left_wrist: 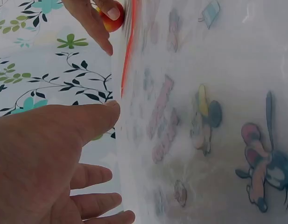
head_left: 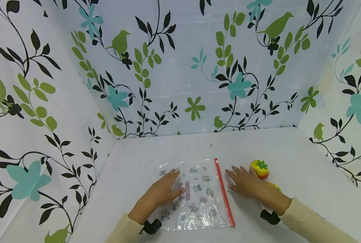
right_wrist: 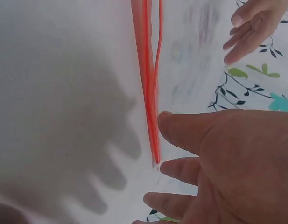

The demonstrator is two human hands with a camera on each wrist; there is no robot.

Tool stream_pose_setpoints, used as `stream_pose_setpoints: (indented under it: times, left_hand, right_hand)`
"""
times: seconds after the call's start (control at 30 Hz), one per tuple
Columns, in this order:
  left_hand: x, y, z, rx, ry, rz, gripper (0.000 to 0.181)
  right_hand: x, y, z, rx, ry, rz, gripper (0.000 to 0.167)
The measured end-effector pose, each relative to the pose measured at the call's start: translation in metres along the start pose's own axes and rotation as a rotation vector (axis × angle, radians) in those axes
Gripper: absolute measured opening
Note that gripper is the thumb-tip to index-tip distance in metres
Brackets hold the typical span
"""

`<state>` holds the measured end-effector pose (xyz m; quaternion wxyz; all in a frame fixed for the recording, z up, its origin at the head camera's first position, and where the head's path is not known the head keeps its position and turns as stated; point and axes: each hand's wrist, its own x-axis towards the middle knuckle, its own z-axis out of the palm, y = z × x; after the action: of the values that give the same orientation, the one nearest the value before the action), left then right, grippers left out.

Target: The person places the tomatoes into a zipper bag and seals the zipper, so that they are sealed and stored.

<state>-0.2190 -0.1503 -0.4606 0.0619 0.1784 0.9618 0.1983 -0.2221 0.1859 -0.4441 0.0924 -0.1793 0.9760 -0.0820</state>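
The clear printed bag (head_left: pixel 203 209) lay on the white worktop (head_left: pixel 131 158); the left hand (head_left: pixel 163 190), fingers extended, was over it, the right hand (head_left: pixel 245 183), fingers spread, beside its red strip (head_left: pixel 224 192), near a red-and-yellow fruit (head_left: pixel 256 165)

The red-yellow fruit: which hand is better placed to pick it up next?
Probably the right hand: it is close beside the red-yellow fruit, while the left hand is farther off, over the printed bag.

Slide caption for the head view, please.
Left hand over a printed clear bag, right hand beside its red strip, near a red-and-yellow fruit.
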Motion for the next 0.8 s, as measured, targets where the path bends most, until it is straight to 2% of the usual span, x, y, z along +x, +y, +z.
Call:
stream_pose_setpoints:
  times: [0.27, 0.4, 0.8]
  left_hand:
    - [0.003, 0.014, 0.005, 0.014, -0.035, 0.035, 0.074]
    - [0.005, 0.017, 0.010, 0.012, -0.076, 0.051, 0.075]
    - [0.011, 0.030, 0.025, 0.030, -0.140, 0.047, 0.075]
  right_hand:
    - [-0.002, -0.006, 0.009, 0.026, -0.046, 0.030, 0.069]
    - [-0.003, -0.007, 0.009, 0.033, -0.056, 0.026, 0.069]
    - [-0.003, -0.010, 0.012, 0.051, -0.072, 0.017, 0.069]
